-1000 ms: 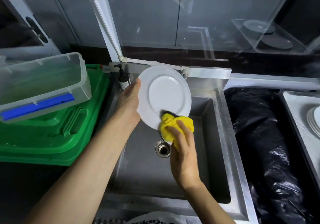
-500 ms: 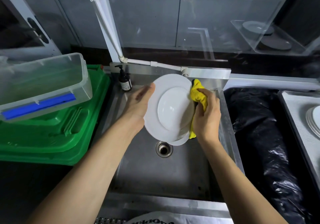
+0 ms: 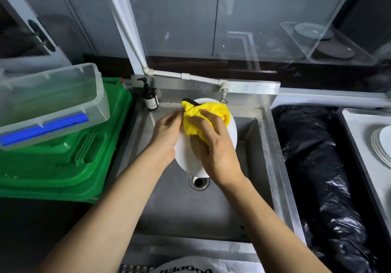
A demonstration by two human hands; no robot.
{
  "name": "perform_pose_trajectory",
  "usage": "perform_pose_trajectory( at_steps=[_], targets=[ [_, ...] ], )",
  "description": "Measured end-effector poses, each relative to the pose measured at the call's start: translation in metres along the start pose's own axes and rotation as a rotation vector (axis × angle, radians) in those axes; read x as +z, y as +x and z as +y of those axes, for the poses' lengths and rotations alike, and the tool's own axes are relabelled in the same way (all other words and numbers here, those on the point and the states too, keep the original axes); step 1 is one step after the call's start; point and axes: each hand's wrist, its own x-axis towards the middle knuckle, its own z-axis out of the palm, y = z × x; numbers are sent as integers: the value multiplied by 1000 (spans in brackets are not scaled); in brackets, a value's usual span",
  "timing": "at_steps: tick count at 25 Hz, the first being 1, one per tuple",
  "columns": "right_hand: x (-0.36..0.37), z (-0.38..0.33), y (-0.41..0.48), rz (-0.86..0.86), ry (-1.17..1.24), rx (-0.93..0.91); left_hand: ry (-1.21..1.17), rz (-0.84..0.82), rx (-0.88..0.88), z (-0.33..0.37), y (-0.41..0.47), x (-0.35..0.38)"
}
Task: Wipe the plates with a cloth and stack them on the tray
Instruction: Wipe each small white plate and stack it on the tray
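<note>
The left hand (image 3: 166, 134) grips the white plate's (image 3: 188, 158) edge; right hand (image 3: 213, 145) fingers (image 3: 196, 122) press the yellow cloth (image 3: 203, 116) flat against it.

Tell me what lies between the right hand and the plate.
In the head view, the yellow cloth lies between the right hand and the white plate, pressed against it.

Both forearms are bare to the lower edge of the view, no sleeves visible; the left hand (image 3: 167, 131) and right hand (image 3: 215, 145) wear no gloves, rings or watch.
</note>
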Motion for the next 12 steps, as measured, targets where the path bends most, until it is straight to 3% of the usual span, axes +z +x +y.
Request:
perform_pose_trajectory(
  at_steps=[8,12],
  targets=[
    [-5,42,-52,-109,-50,94,25,154,-107,-17,20,7],
    [-21,88,-90,-20,90,506,69,150,-182,-40,11,28]
  ],
)
